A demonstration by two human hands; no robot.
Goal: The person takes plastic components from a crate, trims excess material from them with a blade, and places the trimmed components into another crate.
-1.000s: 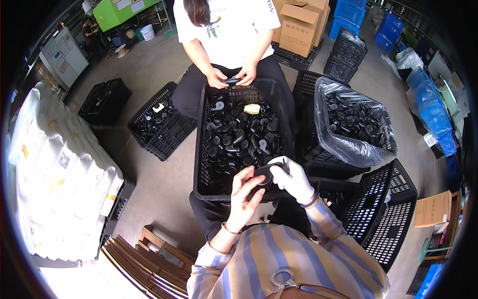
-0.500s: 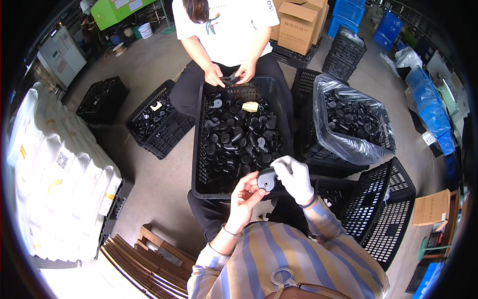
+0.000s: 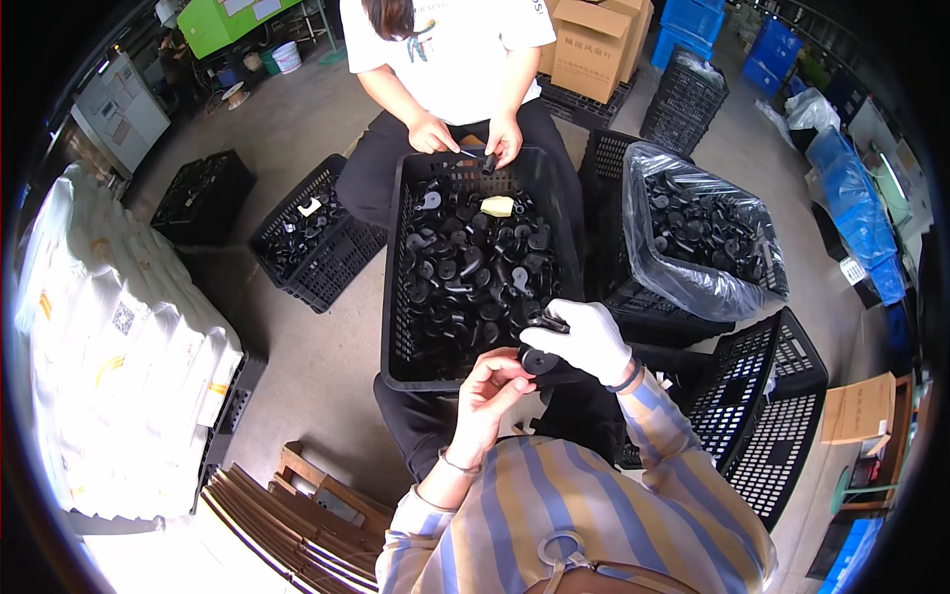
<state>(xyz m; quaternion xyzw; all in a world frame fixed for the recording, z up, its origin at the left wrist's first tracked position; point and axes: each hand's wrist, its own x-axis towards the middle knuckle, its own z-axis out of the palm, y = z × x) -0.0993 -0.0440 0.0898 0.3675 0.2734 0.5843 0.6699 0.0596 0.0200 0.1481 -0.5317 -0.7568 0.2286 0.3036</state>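
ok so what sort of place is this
Most likely a factory or workshop floor: a big black crate is heaped with small black parts, white sacks are piled at the left, and cardboard boxes are stacked behind.

From your left hand (image 3: 485,401) | 9 o'clock: open floor (image 3: 312,386) | 12: you've free air over the black crate (image 3: 430,384) until the co-worker's hands (image 3: 506,139) | 2: your right hand (image 3: 589,342), bag-lined crate (image 3: 683,295) block | 3: slotted crates (image 3: 767,450)

Grey floor (image 3: 307,366) is showing all round; pale panel (image 3: 124,104) is standing upper L, green machine (image 3: 213,28) sitting top L, white bucket (image 3: 287,56) nr it. Brown cartons (image 3: 584,64) are standing top, R of ctr, blue crates (image 3: 690,30) beside. Bright light (image 3: 148,564) is glaring lower L.
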